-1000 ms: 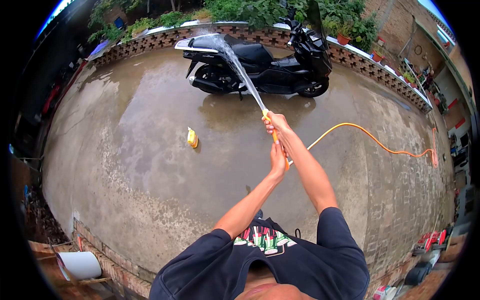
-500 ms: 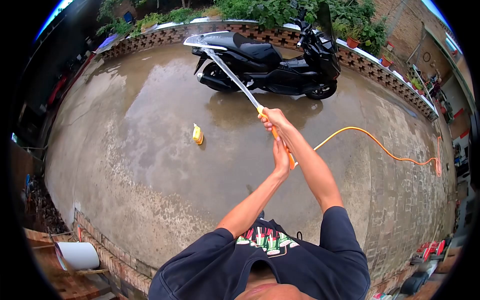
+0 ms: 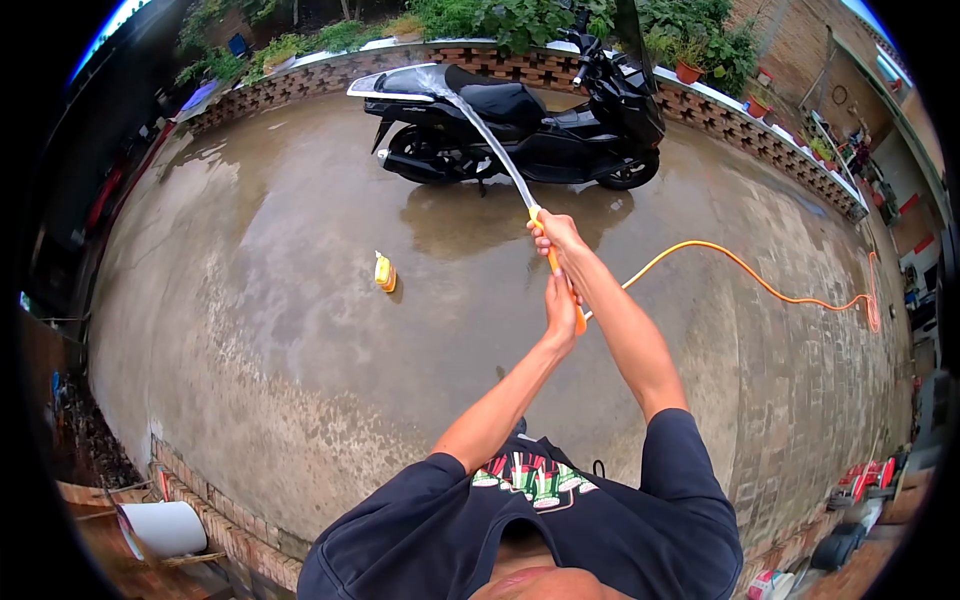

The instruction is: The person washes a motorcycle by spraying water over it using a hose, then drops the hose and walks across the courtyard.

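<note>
My right hand (image 3: 556, 236) grips an orange hose (image 3: 690, 243) close to its yellow nozzle tip (image 3: 535, 213). Lower on the same hose, my left hand (image 3: 562, 306) is closed around it. Out of the nozzle a stream of water (image 3: 500, 152) arcs up and left onto the rear of the seat of a black motor scooter (image 3: 590, 150). Water splashes over its pale-edged tail rack (image 3: 368, 88). A yellow bottle (image 3: 385, 273) stands on the wet concrete, left of my hands and apart from them.
The hose curves right to a coil (image 3: 873, 315) on the paving. Behind the scooter runs a low openwork brick wall (image 3: 290, 95) with potted plants (image 3: 688, 70). A white bucket (image 3: 165, 530) lies on its side at lower left, beyond a brick edge.
The water stream has shifted from the tail rack toward the seat's rear. The scooter and bottle sit slightly farther left in view. Both hands keep hold of the hose.
</note>
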The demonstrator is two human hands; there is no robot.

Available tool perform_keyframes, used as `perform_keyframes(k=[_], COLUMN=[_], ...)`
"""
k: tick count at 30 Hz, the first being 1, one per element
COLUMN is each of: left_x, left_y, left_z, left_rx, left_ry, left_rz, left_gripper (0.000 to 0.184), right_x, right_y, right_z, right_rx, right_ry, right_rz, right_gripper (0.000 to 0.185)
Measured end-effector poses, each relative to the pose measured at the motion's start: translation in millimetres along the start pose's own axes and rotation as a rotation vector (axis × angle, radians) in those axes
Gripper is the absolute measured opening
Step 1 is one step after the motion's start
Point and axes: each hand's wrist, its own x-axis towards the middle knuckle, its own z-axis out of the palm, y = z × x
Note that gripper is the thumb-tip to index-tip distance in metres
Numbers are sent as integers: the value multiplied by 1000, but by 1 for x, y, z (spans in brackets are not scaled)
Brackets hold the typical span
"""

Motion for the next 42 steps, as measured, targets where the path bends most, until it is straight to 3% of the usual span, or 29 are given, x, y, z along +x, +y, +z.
perform_keyframes(k=[15, 30, 42], left_x=[-8, -22, -89], left_y=[-44, -117, -120], left_z=[42, 60, 19], left_rx=[-6, -6, 128], left_ry=[-87, -83, -92], left_rz=[-180, -232, -198], left_gripper=[36, 35, 36], right_x=[5, -3, -67], right_y=[14, 52, 108], right_z=[-88, -157, -143], right_rx=[124, 201, 230], right_ry=[124, 219, 30], right_rz=[46, 42, -57], right_gripper=[30, 33, 24])
